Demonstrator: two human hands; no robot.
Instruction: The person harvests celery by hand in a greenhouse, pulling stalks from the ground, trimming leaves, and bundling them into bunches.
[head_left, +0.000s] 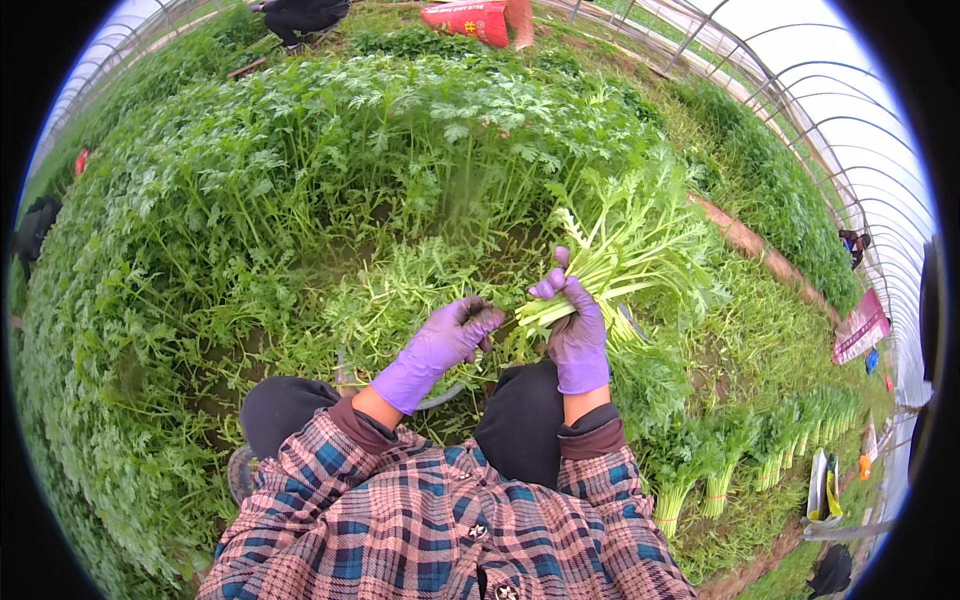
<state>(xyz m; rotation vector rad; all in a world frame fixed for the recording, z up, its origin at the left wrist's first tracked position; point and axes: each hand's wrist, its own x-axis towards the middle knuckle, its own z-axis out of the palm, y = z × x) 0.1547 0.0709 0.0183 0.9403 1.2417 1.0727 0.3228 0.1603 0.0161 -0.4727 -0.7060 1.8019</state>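
My right hand (579, 330), in a purple glove, grips a bunch of leafy greens (600, 274) with lobed leaves. The pale cut stem ends point left toward my other hand; the leaves fan out up and to the right. My left hand (450, 337), gloved alike, is just left of those stem ends with fingers curled together. Nothing shows in it, and its palm side is hidden. More cut greens (649, 375) lie below and beside my right hand. Loose stems and leaves (397, 300) cover the ground beyond my left hand.
Standing greens (300, 165) fill the front and left. Banded bundles (675, 495) stand in a row at right. A red printed sack (472, 22) lies at the far end near a crouching person (304, 19). Another sack (861, 328) is by the metal-hooped tunnel wall (862, 120).
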